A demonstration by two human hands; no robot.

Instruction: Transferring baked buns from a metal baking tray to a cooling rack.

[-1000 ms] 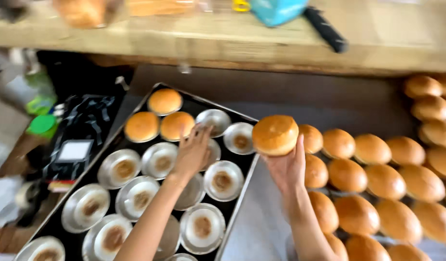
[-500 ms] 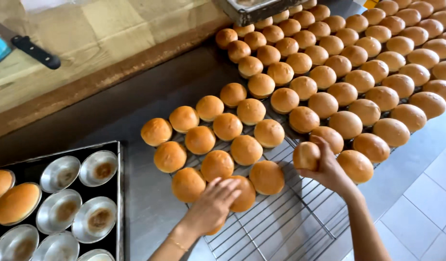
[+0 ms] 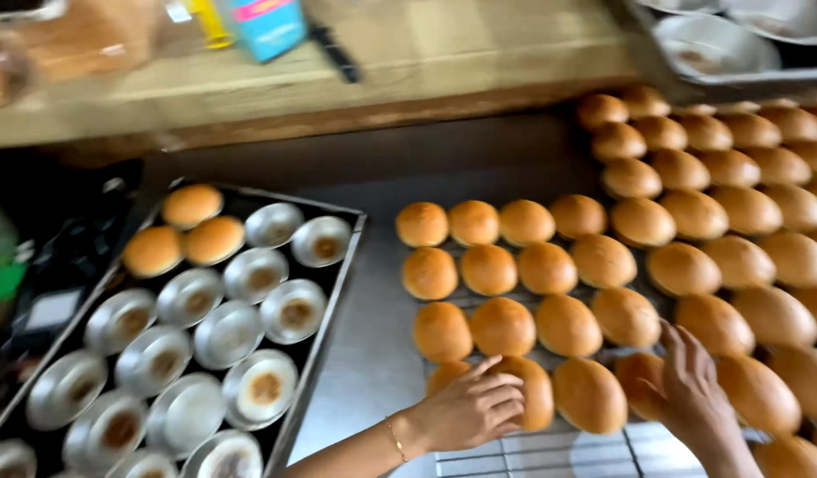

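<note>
Many golden-brown buns [image 3: 567,323] lie in rows on a wire cooling rack [image 3: 550,456]. My left hand [image 3: 468,409] rests with spread fingers on a bun [image 3: 534,389] in the nearest row, partly covering another at its left. My right hand [image 3: 691,389] lies fingers-down on a bun [image 3: 643,381] at the rack's near right edge. Neither hand has lifted anything. At the left stands a dark baking tray [image 3: 324,327] of round metal moulds [image 3: 227,332], most of them empty, with three buns [image 3: 189,232] in its far corner.
A steel counter [image 3: 368,354] lies under the tray and rack. Behind runs a wooden shelf [image 3: 408,80] with a blue box [image 3: 267,25], a black-handled tool [image 3: 336,53] and bread at the left. Another tray with metal moulds [image 3: 727,40] sits at top right.
The view has swung left again, showing both the tray and the rack. My right hand has set its bun down among the near row; my left hand stays on a near-row bun.
</note>
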